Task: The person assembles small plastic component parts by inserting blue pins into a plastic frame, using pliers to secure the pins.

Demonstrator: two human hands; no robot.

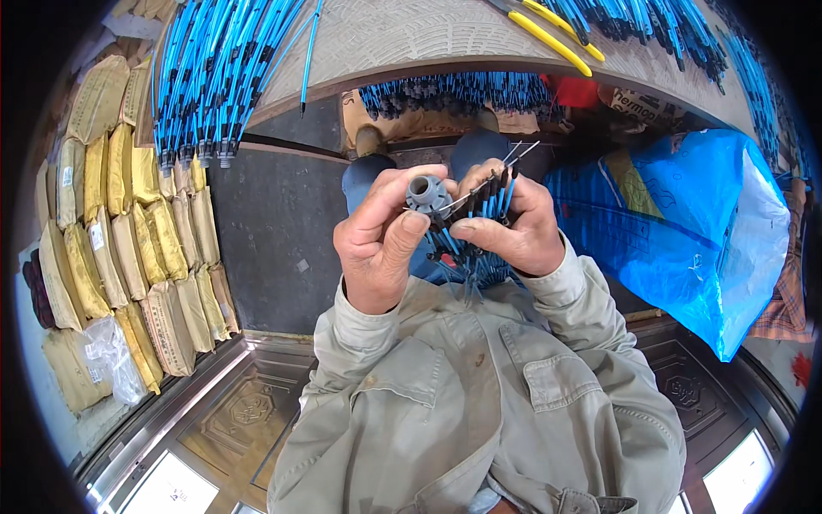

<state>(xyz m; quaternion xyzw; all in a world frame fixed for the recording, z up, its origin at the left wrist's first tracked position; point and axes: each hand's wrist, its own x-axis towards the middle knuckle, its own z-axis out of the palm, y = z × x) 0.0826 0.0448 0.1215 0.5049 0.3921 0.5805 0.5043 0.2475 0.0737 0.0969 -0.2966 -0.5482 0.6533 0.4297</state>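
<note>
Close in front of my chest, my left hand (374, 248) is closed around a grey hollow plastic fitting (427, 195), with its round open end facing up and slots around its rim. My right hand (527, 227) pinches a row of thin blue rods with black sleeves (491, 204) right beside it. Thin pale wire-like ends (520, 154) stick out above my right fingers. More blue rods hang below both hands, over my lap. The fitting and the rods meet between my thumbs; how they are joined is hidden by my fingers.
A table (402, 38) curves across the front, bearing a bundle of blue-and-black rods (210, 77) at left and yellow-handled pliers (552, 38). Beneath it hang more rods (462, 92). Stacked brown packets (111, 231) stand at left, a blue plastic bag (676, 231) at right.
</note>
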